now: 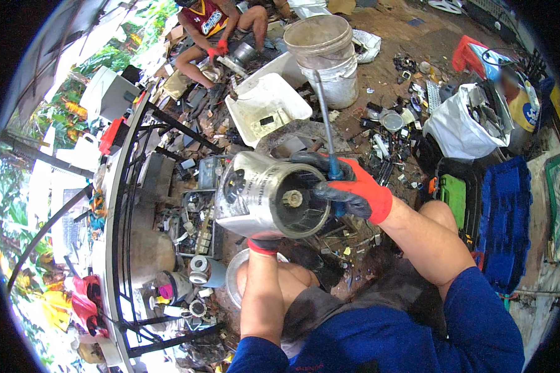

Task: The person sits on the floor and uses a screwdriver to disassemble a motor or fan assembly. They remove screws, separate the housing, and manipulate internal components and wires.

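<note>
A shiny silver metal cylinder [249,194], like an appliance housing, is held up in front of me. Its open, dark end faces right, and a rusty round hub shows deep inside. My left hand [263,244], in a red and black glove, supports it from below; its fingers are hidden behind the metal. In my right hand [361,191], gloved the same way, is a screwdriver [334,163] with a blue handle and a long shaft pointing up and away. The black fingertips of this hand lie at the cylinder's open rim.
Across from me another person [214,37] in red gloves sits handling a metal piece. Between us stand a white plastic basin [252,118] and stacked buckets [320,46]. A white sack [460,127] of scrap and a blue crate [504,217] are right; a metal-framed table [121,205] is left.
</note>
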`<act>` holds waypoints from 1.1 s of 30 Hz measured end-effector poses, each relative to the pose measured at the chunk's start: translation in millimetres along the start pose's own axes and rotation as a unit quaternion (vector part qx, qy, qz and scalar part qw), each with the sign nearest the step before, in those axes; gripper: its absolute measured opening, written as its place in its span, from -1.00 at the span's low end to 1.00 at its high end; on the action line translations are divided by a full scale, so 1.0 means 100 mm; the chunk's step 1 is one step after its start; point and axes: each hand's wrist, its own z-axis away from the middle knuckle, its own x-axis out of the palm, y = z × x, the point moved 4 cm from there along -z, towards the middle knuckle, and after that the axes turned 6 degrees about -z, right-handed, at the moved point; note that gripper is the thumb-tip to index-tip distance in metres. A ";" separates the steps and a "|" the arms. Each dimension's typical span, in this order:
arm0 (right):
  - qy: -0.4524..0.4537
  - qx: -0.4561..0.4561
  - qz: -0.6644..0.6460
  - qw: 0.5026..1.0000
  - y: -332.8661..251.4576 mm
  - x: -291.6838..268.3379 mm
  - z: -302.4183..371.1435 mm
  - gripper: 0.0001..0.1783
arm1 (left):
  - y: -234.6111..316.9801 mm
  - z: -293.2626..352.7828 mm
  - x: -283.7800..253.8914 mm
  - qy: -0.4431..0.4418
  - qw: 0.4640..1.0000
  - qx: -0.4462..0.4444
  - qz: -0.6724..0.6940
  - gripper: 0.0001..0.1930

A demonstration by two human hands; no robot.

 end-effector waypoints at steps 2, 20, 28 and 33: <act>0.002 -0.039 0.043 0.998 -0.05 -0.05 0.00 -0.43 | 0.34 -0.14 -0.02 0.027 0.973 0.092 -0.210 -0.21; 0.218 0.044 0.109 0.969 0.31 -0.74 -0.13 -0.62 | 0.77 -0.24 -0.40 0.129 0.966 -0.081 0.208 -0.40; 0.288 0.017 0.173 0.942 0.25 -0.96 -0.11 -0.73 | 0.91 -0.10 -0.50 0.110 0.993 -0.030 -0.032 -0.33; 0.241 0.027 0.194 0.951 0.22 -0.83 -0.11 -0.73 | 1.01 -0.12 -0.29 0.046 0.961 -0.047 -0.270 -0.28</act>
